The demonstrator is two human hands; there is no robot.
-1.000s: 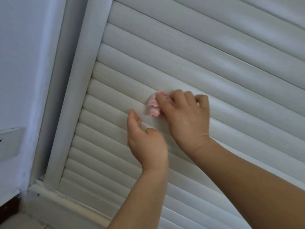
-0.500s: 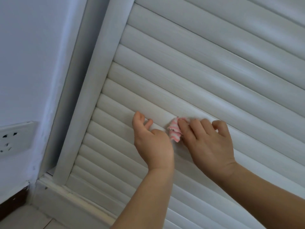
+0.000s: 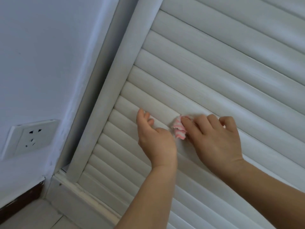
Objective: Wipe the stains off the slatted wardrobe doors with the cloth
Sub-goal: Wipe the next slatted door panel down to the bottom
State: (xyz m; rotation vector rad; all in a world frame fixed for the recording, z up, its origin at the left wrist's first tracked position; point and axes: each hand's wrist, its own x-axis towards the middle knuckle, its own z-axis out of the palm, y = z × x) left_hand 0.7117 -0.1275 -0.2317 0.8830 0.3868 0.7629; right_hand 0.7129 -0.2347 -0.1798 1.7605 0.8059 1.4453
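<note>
From my remote seat, the right hand (image 3: 212, 139) pins the bunched pink-striped cloth (image 3: 179, 129) on a low wardrobe-door slat (image 3: 165, 111), left hand (image 3: 155, 138) loosely open beside it; I'd worry that small wad skips the grooves.

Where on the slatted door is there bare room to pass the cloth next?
Free: slats between the left hand and door frame, and all slats above both hands. Crowded: the narrow gap between the hands, where the right hand presses the cloth.

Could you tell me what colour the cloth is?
Small bunched cloth: pink and white stripes, head view.
</note>
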